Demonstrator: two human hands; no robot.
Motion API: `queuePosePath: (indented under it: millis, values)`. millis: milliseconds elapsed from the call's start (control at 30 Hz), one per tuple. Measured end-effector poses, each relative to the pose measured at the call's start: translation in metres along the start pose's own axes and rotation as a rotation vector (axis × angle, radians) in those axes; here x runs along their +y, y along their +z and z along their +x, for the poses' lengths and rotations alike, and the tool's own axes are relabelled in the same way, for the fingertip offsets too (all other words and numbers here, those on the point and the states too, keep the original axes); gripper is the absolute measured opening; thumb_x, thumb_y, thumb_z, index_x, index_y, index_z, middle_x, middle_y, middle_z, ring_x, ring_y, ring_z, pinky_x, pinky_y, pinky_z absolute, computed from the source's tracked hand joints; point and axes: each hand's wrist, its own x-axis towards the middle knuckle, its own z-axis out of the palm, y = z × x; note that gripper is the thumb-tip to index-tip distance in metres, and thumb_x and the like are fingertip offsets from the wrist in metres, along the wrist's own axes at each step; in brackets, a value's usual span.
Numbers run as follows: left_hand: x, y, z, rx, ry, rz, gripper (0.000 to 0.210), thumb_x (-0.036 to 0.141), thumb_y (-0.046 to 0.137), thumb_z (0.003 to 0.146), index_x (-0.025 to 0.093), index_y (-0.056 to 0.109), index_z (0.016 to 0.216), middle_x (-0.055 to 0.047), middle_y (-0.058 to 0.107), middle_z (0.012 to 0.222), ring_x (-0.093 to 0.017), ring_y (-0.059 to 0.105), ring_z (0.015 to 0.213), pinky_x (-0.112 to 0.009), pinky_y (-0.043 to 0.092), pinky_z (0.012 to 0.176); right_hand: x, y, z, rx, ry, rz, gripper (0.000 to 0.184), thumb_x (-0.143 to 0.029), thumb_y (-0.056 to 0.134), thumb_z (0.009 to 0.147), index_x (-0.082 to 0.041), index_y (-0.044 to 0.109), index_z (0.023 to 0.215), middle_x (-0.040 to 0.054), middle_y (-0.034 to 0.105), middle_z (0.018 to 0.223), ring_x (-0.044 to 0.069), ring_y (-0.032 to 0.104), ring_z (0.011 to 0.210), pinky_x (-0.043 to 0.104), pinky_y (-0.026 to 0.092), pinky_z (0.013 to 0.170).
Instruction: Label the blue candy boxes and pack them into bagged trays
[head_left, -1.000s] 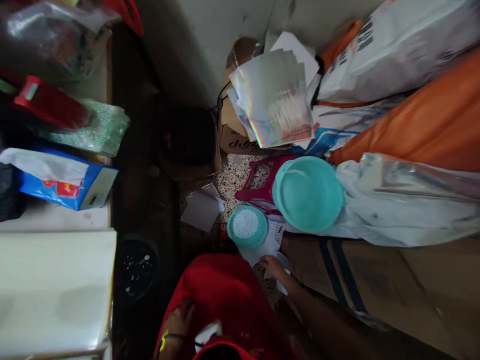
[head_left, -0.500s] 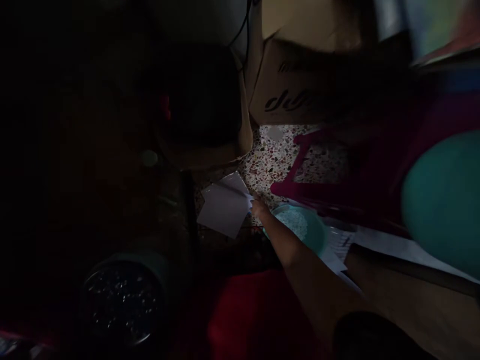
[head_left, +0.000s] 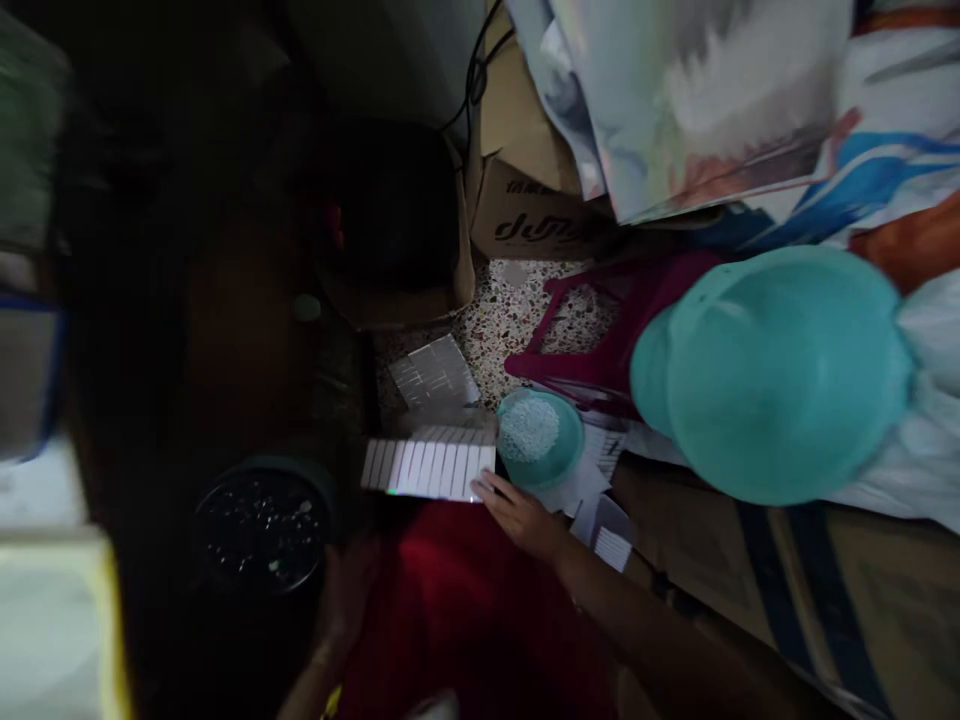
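My right hand [head_left: 521,515] holds the right edge of a white sheet of label strips [head_left: 429,467] just above my red-clad lap [head_left: 457,610]. Another such sheet [head_left: 435,372] lies on the speckled floor behind it. A small teal bowl of white beads [head_left: 540,437] stands just right of the held sheet, close to my fingers. My left hand [head_left: 346,595] rests low in the dark beside a round black container [head_left: 259,525]; whether it holds anything is not visible.
A large teal lid [head_left: 776,370] lies on a white bag at right, over a magenta plastic stool [head_left: 600,330]. A cardboard box [head_left: 525,215] and holographic sheets [head_left: 675,100] stand behind. A flat carton [head_left: 825,580] lies at lower right. A dark box [head_left: 394,225] sits mid-left.
My right hand reached forward to the sheets on the floor, then drew back toward my lap with one sheet of strips. The view swung and went dark in between.
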Motion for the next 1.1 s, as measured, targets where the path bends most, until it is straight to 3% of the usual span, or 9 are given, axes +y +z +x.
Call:
queuePosePath:
  millis: [167, 267, 433, 600, 733, 833, 933, 1000, 1100]
  values:
    - [0.048, -0.005, 0.001, -0.173, -0.255, -0.360, 0.043, 0.044, 0.061, 0.072, 0.014, 0.061, 0.102, -0.013, 0.068, 0.096, -0.025, 0.062, 0.094, -0.037, 0.050, 0.079, -0.063, -0.084, -0.042, -0.152, -0.186, 0.136, 0.037, -0.010, 0.033, 0.088, -0.009, 0.051, 0.121, 0.0076, 0.051, 0.129, 0.018, 0.029, 0.131, 0.030, 0.041, 0.101]
    - [0.061, 0.005, -0.017, -0.246, -0.204, -0.436, 0.042, 0.022, 0.073, 0.061, 0.013, 0.061, 0.101, -0.009, 0.070, 0.090, -0.021, 0.064, 0.085, -0.031, 0.050, 0.076, -0.082, -0.096, -0.064, -0.225, -0.209, 0.215, 0.038, -0.009, 0.035, 0.087, -0.010, 0.051, 0.122, 0.0076, 0.052, 0.128, 0.018, 0.031, 0.130, 0.031, 0.041, 0.101]
    - [0.087, 0.006, -0.066, -0.332, 0.015, -0.314, 0.033, 0.025, 0.069, 0.067, 0.012, 0.063, 0.097, -0.006, 0.070, 0.086, -0.017, 0.063, 0.077, -0.032, 0.048, 0.078, -0.107, -0.108, -0.087, -0.407, -0.024, 0.320, 0.038, -0.010, 0.037, 0.084, -0.023, 0.059, 0.112, 0.0029, 0.056, 0.123, 0.016, 0.038, 0.126, 0.030, 0.038, 0.103]
    - [0.148, 0.000, -0.139, -0.517, 0.398, 0.243, 0.026, 0.029, 0.054, 0.079, 0.015, 0.066, 0.097, -0.006, 0.067, 0.090, -0.017, 0.060, 0.083, -0.032, 0.047, 0.079, -0.139, -0.189, -0.021, -0.208, 0.238, 0.271, 0.045, -0.018, 0.046, 0.081, -0.021, 0.048, 0.126, 0.0075, 0.044, 0.135, 0.019, 0.036, 0.127, 0.037, 0.035, 0.103]
    - [0.205, -0.010, -0.208, -0.579, 0.832, 0.658, 0.028, 0.021, 0.041, 0.085, 0.020, 0.068, 0.092, -0.005, 0.066, 0.086, -0.015, 0.059, 0.082, -0.029, 0.045, 0.081, -0.175, -0.268, 0.071, -0.171, -0.046, 0.122, 0.052, -0.022, 0.057, 0.079, -0.022, 0.043, 0.130, 0.0059, 0.045, 0.134, 0.020, 0.022, 0.133, 0.043, 0.018, 0.110]
    - [0.224, -0.037, -0.245, -0.262, 1.086, 0.736, 0.026, 0.022, 0.043, 0.085, 0.022, 0.062, 0.102, -0.005, 0.065, 0.096, -0.016, 0.058, 0.091, -0.031, 0.045, 0.085, -0.202, -0.296, 0.111, -0.166, -0.202, 0.029, 0.012, -0.025, 0.059, 0.080, -0.021, 0.065, 0.090, 0.0022, 0.066, 0.092, 0.018, 0.048, 0.111, 0.042, 0.019, 0.108]
    - [0.224, -0.063, -0.263, 0.297, 1.261, 0.606, 0.058, 0.037, 0.059, 0.076, 0.019, 0.041, 0.128, -0.013, 0.050, 0.126, -0.025, 0.046, 0.117, -0.041, 0.039, 0.097, -0.230, -0.298, 0.124, -0.011, -0.149, 0.038, 0.021, -0.028, 0.056, 0.083, -0.018, 0.060, 0.065, -0.0007, 0.063, 0.069, 0.012, 0.056, 0.077, 0.032, 0.036, 0.093]
    - [0.221, -0.070, -0.264, 0.367, 1.317, 0.644, 0.080, 0.045, 0.064, 0.070, 0.017, 0.028, 0.136, -0.017, 0.037, 0.138, -0.029, 0.037, 0.126, -0.046, 0.035, 0.100, -0.250, -0.295, 0.129, 0.148, -0.053, 0.110, 0.029, -0.030, 0.053, 0.085, -0.017, 0.057, 0.060, -0.0008, 0.060, 0.063, 0.010, 0.054, 0.067, 0.025, 0.042, 0.076]
    - [0.223, -0.070, -0.262, 0.317, 1.407, 0.780, 0.060, 0.046, 0.054, 0.077, 0.020, 0.041, 0.130, -0.013, 0.051, 0.129, -0.028, 0.048, 0.118, -0.044, 0.040, 0.097, -0.274, -0.292, 0.137, 0.287, 0.008, 0.246, 0.033, -0.033, 0.052, 0.086, -0.017, 0.056, 0.057, -0.0009, 0.059, 0.060, 0.009, 0.052, 0.062, 0.021, 0.042, 0.065]
